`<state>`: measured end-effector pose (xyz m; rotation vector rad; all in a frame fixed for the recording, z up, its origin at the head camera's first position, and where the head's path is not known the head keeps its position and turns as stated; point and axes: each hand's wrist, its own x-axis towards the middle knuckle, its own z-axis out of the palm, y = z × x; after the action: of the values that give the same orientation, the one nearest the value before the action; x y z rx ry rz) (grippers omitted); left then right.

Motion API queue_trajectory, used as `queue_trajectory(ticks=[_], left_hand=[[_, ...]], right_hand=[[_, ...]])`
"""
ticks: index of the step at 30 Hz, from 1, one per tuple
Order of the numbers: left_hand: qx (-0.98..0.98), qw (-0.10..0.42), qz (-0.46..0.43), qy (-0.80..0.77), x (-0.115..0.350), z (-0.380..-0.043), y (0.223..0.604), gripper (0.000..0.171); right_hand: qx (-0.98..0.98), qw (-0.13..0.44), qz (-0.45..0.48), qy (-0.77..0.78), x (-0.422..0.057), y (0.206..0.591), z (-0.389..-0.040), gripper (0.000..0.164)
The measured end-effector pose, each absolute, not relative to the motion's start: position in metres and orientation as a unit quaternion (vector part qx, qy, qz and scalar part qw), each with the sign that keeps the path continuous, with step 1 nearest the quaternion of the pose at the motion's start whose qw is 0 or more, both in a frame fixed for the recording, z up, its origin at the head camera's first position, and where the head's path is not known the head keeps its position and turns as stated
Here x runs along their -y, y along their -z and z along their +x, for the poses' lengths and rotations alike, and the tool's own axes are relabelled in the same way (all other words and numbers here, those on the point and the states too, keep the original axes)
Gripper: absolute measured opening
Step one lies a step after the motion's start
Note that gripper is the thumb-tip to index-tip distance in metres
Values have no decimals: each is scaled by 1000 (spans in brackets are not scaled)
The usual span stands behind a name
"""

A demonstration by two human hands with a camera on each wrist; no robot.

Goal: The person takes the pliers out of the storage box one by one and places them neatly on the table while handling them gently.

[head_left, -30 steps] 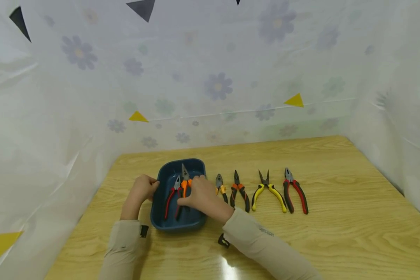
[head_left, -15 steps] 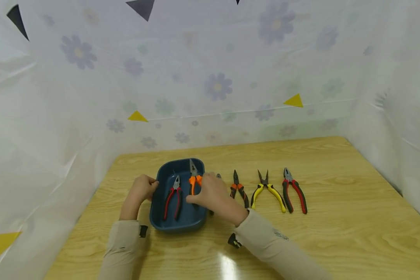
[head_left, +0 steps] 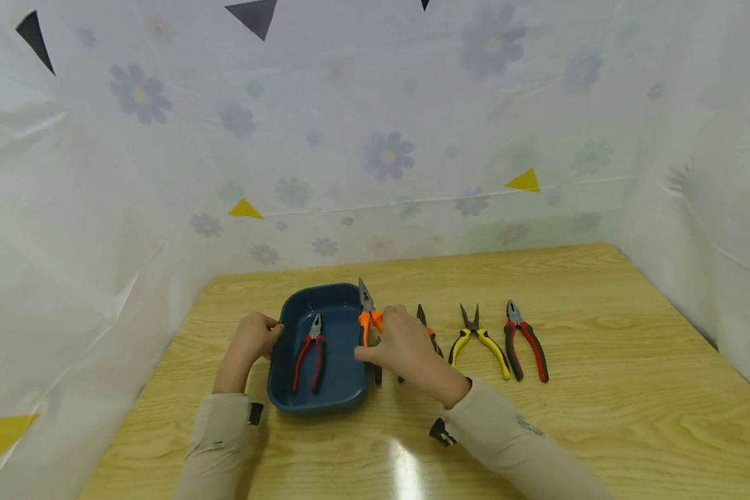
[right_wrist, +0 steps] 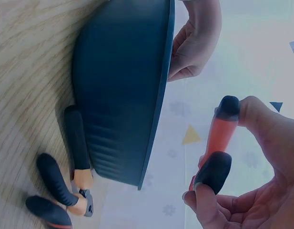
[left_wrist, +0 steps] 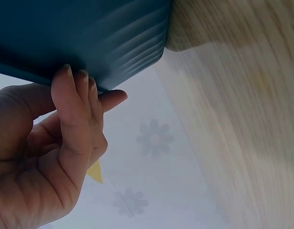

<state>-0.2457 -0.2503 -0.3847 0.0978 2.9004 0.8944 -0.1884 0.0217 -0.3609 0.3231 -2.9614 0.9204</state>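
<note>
My left hand [head_left: 251, 347] pinches the left rim of a blue plastic bin [head_left: 344, 385]; in the left wrist view its fingertips press the bin's outer wall [left_wrist: 104, 43]. My right hand [head_left: 406, 351] holds long-nose pliers [head_left: 366, 300] with orange and black handles over the bin's right rim. The right wrist view shows the pliers' handles [right_wrist: 222, 133] between thumb and fingers, higher than the rim. Inside the bin lie pliers [head_left: 315, 337] with red and black handles.
Right of the bin, pliers [right_wrist: 82, 179] with light-orange and black handles lie mostly hidden behind my right hand. Further right are orange-black pliers [head_left: 421, 316], spread yellow-black long-nose pliers [head_left: 471, 326] and red-black pliers [head_left: 519, 323]. The wooden table [head_left: 625, 361] meets a white flowered sheet behind.
My right hand has carried the orange long-nose pliers rightward, from inside the bin to over its right rim. My left hand has stayed on the left rim.
</note>
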Motion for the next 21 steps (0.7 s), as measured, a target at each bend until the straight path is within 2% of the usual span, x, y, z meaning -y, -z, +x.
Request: queue_trajectory(ticks=[10, 21], left_hand=[[-955, 53, 31, -291, 253, -249, 385, 30], [-955, 64, 19, -291, 251, -248, 387, 31]], right_hand=[[952, 36, 100, -288, -41, 363, -189, 56], [955, 29, 66, -289, -67, 375, -184, 48]])
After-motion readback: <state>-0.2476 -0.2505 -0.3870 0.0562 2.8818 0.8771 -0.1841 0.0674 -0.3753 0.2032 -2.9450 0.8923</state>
